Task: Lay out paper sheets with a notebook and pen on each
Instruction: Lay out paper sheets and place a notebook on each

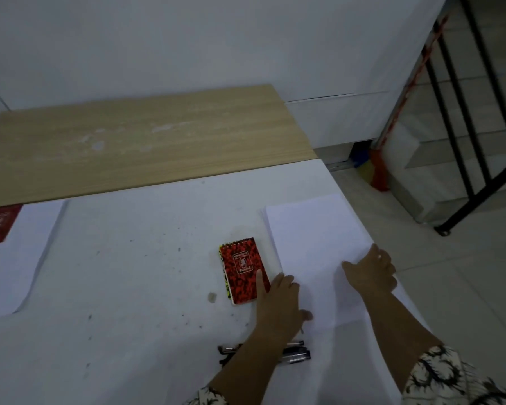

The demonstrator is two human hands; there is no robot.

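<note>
While both hands lie spread and flat, the left hand [278, 302] touches the red notebook [244, 270] and the right hand [371, 273] rests on the paper stack [307, 238]. I think a sheet comes next. Pens [295, 353] wait near on the desk [129, 273].

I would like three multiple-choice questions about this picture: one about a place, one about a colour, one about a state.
1. Where do the pens lie?
A. on the wooden board
B. near the table edge, under the left forearm
C. on the notebook

2. What colour is the cover of the notebook?
A. red and black
B. blue
C. green

3. How is the right hand?
A. it holds a pen
B. it lies on the paper stack
C. it is lifted off the table

Key: 1 B, the forearm crosses them; 2 A, the cover is red with dark specks; 3 B, its fingers press the stack's right edge.
</note>
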